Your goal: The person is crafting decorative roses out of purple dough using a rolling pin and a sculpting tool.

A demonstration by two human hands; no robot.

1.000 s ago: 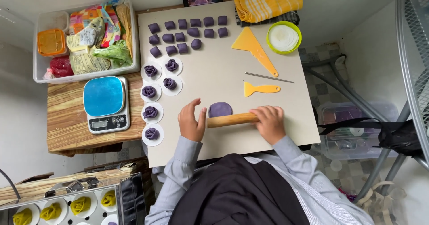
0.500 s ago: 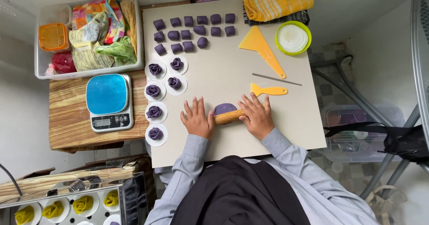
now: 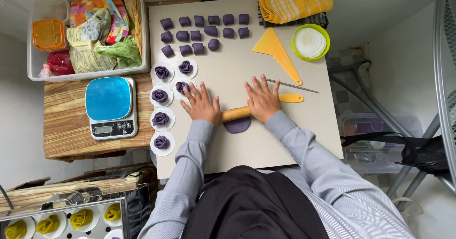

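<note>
A wooden rolling pin (image 3: 236, 113) is pressed under the flat, spread left hand (image 3: 201, 105) and right hand (image 3: 261, 99), over a purple dough disc (image 3: 237, 124) near the board's (image 3: 266, 149) front edge.

Blue-topped scale (image 3: 110, 105) on wooden bench (image 3: 66, 134); clear bin (image 3: 35, 73) of packets behind it; yellow towel (image 3: 295, 0), green-rimmed bowl (image 3: 310, 42), yellow scraper (image 3: 277, 53) far side.
</note>
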